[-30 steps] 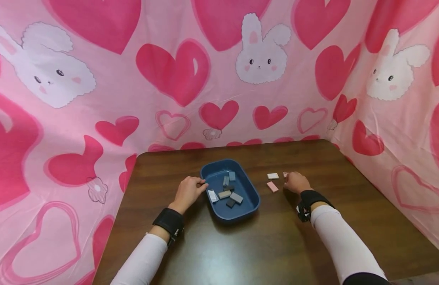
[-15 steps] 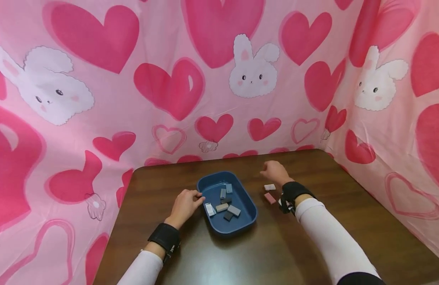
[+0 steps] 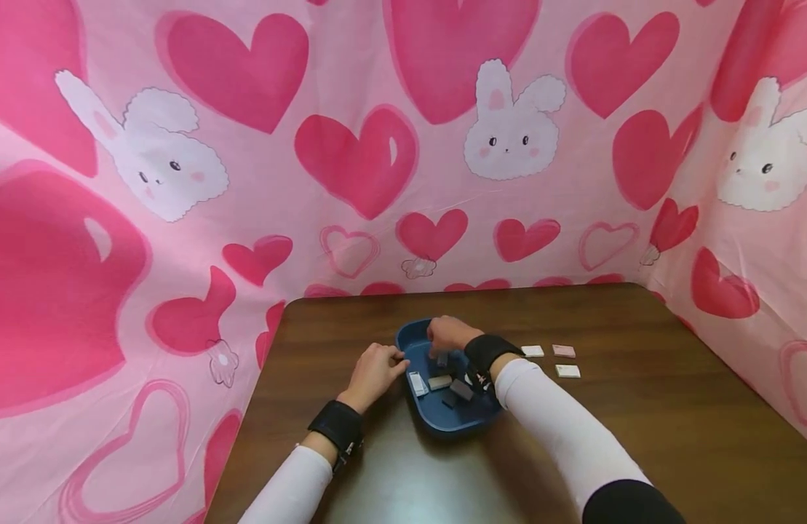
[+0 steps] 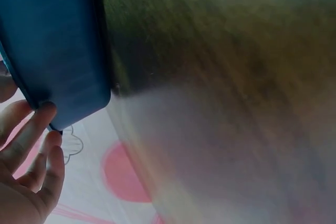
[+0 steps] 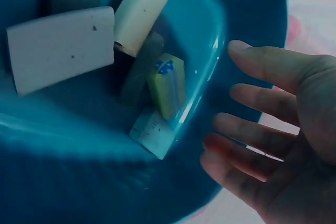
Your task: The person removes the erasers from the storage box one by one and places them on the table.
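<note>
A blue tray [image 3: 465,418] holds several small blocks that look like erasers, among them a white one [image 3: 417,383], a beige one [image 3: 439,382] and a grey one [image 3: 463,390]. My left hand [image 3: 372,372] grips the tray's left rim between thumb and fingers; the left wrist view shows its fingers against the outer wall. Over the tray's far end is my right hand [image 3: 450,333], its fingers spread with nothing between them in the right wrist view. Close by its fingertips lie a yellow block with blue marks [image 5: 168,86] and a pale block [image 5: 153,132].
On the brown table [image 3: 639,415], to the right of the tray, lie a white block [image 3: 533,351], a pink block [image 3: 563,351] and another white block [image 3: 568,371]. A pink cloth [image 3: 442,262] with hearts and rabbits hangs behind the table.
My right hand has left the blocks on the right and moved left to over the tray. The left hand stays at the rim. The head view has shifted.
</note>
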{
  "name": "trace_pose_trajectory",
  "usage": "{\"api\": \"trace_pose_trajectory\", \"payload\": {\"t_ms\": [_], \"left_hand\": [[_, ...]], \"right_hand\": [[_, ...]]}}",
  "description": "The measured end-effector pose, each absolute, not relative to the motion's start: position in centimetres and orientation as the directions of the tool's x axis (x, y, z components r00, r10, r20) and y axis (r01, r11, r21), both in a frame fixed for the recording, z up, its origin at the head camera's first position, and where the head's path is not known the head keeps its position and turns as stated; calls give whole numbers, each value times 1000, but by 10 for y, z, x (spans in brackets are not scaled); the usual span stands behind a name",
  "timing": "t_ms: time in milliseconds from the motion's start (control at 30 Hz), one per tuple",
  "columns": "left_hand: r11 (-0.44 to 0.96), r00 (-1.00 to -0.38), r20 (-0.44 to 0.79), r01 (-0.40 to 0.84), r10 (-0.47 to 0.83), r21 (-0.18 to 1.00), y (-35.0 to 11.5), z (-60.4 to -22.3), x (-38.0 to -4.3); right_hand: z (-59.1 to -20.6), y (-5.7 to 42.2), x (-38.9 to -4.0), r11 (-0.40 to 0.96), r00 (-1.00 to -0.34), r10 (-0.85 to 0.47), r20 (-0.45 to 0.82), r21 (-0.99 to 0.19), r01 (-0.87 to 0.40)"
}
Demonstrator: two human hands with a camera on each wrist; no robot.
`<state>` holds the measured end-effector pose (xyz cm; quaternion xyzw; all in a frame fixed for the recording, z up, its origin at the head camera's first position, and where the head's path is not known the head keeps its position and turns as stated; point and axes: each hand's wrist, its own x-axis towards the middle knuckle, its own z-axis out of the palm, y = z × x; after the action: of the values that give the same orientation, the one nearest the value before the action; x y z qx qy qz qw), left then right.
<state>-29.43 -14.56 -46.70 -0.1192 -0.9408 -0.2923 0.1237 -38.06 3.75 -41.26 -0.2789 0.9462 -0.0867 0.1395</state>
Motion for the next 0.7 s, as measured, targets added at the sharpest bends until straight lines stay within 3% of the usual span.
{"api": "trace_pose_trajectory", "payload": {"t_ms": [267,533,700], "left_hand": [[807,-903,411,334,126,486,-144,-476,-298],[789,-914,374,344,157,509,-145,-474,-301],[784,-917,372,337,147,521,-147,-476,-300]], "right_hand": [[-414,41,-384,813,-816,-562,-138,-272,-514],[-436,40,-386,822,-789,-569,-233,-197,-535],[-446,39,-387,818,-786,-576,-226,-168,-551]]}}
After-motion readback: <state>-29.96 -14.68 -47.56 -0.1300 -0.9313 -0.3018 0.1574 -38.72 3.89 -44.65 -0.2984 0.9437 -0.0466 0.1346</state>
